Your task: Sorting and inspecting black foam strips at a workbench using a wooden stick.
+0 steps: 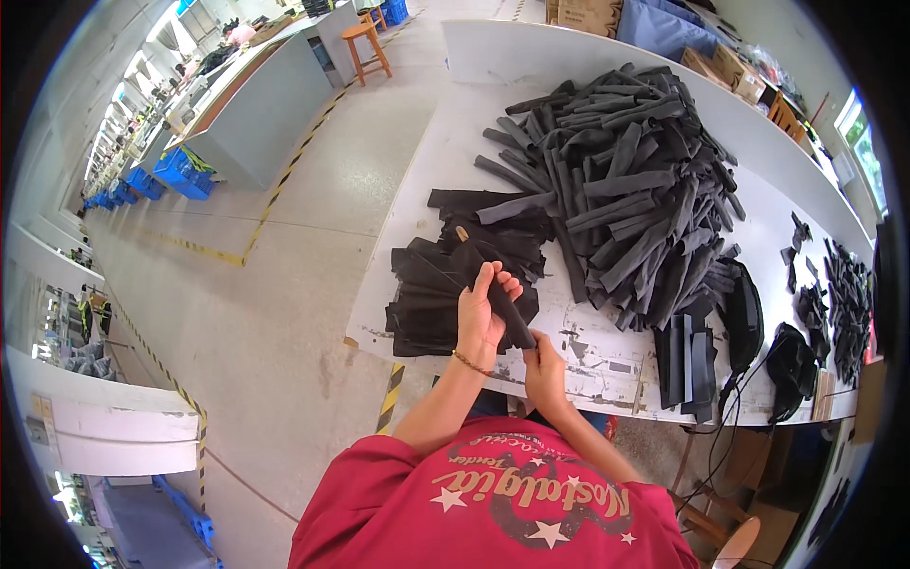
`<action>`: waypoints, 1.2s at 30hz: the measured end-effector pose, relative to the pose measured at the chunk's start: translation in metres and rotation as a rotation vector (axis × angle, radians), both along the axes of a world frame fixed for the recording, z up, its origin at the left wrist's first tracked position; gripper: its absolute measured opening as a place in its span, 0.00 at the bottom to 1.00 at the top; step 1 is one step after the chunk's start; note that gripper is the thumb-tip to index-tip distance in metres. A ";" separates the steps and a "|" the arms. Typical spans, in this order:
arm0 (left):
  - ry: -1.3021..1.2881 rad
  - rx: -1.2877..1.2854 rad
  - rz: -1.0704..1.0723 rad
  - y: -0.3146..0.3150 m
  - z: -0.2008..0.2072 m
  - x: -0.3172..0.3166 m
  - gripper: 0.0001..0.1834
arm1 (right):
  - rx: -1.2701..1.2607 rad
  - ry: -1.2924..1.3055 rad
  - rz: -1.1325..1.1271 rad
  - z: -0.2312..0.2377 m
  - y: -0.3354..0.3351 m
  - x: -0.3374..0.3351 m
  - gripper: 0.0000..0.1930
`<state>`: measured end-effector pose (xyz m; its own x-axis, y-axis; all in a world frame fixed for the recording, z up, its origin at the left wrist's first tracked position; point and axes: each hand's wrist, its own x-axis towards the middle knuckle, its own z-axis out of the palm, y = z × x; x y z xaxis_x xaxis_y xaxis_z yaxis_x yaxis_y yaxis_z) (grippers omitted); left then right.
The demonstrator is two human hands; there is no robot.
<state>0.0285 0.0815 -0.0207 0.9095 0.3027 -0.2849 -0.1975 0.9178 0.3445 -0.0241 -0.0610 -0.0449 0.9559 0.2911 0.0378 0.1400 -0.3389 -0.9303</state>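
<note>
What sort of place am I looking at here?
Probably a garment or textile workshop: a large heap of long dark-grey cloth pieces on a white worktable, blue plastic crates, and black-and-yellow floor tape.

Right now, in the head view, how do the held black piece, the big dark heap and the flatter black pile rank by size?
Largest: big dark heap
Next: flatter black pile
Smallest: held black piece

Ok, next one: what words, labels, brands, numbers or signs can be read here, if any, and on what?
Red shirt: large gold lettering, smaller lines and pale stars; the large lettering is legible, but I don't copy out wording.
Cardboard boxes at the top edge: any marks are too small and blurred to read.
Held dark strip and heaped dark strips: no lettering visible.
</note>
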 end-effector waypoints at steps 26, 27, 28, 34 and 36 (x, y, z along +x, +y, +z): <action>0.148 0.509 -0.053 -0.010 0.032 0.008 0.14 | -0.102 0.289 0.264 0.032 -0.069 -0.053 0.10; 0.135 0.482 -0.064 -0.010 0.025 0.009 0.16 | -0.120 0.356 0.280 0.039 -0.074 -0.054 0.11; 0.122 0.454 -0.075 -0.009 0.020 0.009 0.17 | -0.138 0.422 0.295 0.044 -0.078 -0.056 0.11; -0.003 0.139 -0.127 -0.017 0.044 0.015 0.37 | 0.077 0.617 0.126 0.048 -0.084 -0.047 0.13; -0.009 0.143 -0.302 -0.020 0.012 -0.003 0.33 | 0.211 0.697 0.123 0.048 -0.073 -0.038 0.13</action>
<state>0.0257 0.0611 -0.0090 0.9665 0.0557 -0.2504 0.0722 0.8776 0.4739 -0.0623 -0.1343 0.0027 0.7398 0.4511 -0.4992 -0.4817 -0.1629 -0.8611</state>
